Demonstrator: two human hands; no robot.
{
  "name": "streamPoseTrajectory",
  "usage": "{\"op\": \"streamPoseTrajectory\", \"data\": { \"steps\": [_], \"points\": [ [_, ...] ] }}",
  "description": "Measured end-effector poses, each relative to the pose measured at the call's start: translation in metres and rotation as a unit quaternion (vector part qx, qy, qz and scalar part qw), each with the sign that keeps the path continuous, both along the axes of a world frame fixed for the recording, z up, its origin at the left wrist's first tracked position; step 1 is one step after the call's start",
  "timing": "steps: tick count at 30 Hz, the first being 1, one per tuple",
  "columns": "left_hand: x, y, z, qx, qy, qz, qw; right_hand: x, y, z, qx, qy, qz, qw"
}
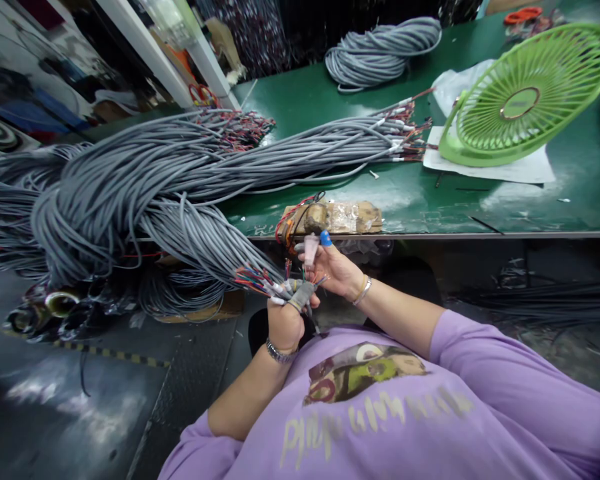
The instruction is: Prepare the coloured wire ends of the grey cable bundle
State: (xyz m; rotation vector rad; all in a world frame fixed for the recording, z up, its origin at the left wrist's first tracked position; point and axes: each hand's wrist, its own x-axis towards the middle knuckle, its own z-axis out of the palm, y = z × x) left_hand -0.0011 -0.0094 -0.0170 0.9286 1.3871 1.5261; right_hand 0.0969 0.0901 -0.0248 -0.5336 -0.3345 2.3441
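Observation:
My left hand is closed around the end of a grey cable, and its fingers wear grey wrapping. Thin coloured wires fan out from the cable end between my hands. My right hand is bent in close to these wires, fingers drawn together on them; the exact pinch is partly hidden. A pale cover and a blue cover sit on its fingertips. Just left of my left hand, more stripped cable ends show coloured wires, part of a thick grey bundle draping off the table.
Along the front edge of the green table lies a wooden block with a taped-on lump. Large grey cable bundles cover the left side. A green fan stands on paper at right, and a coiled cable lies behind.

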Motion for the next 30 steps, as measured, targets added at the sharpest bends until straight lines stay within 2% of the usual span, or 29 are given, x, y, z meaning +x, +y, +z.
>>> {"op": "streamPoseTrajectory", "data": {
  "steps": [5,8,11,14,17,21,22,24,30],
  "points": [
    [-0.004,-0.006,-0.005,0.005,0.028,-0.008,1.000,0.019,-0.003,-0.007,0.088,-0.031,0.093,0.991],
    [-0.006,-0.008,-0.010,0.006,0.063,-0.012,0.998,0.032,-0.003,-0.006,0.179,-0.105,0.140,0.968],
    [-0.006,-0.008,-0.014,0.004,0.101,-0.015,0.995,0.040,-0.002,0.002,0.264,-0.168,0.156,0.937],
    [-0.005,-0.008,-0.012,-0.009,0.130,-0.025,0.991,0.041,-0.003,0.010,0.340,-0.218,0.140,0.904],
    [-0.006,-0.006,-0.006,-0.055,0.138,-0.058,0.987,0.039,-0.006,0.015,0.414,-0.245,0.130,0.867],
    [-0.011,-0.003,-0.001,-0.106,0.113,-0.101,0.983,0.038,-0.012,0.016,0.536,-0.287,0.077,0.790],
    [-0.013,-0.002,-0.002,-0.108,0.106,-0.102,0.983,0.038,-0.013,0.016,0.553,-0.290,0.058,0.779],
    [-0.014,-0.001,-0.004,-0.102,0.089,-0.091,0.987,0.040,-0.015,0.013,0.546,-0.285,0.036,0.787],
    [-0.009,0.002,-0.011,-0.046,0.015,-0.035,0.998,0.043,-0.025,-0.002,0.416,-0.236,0.025,0.878]
  ]
}}
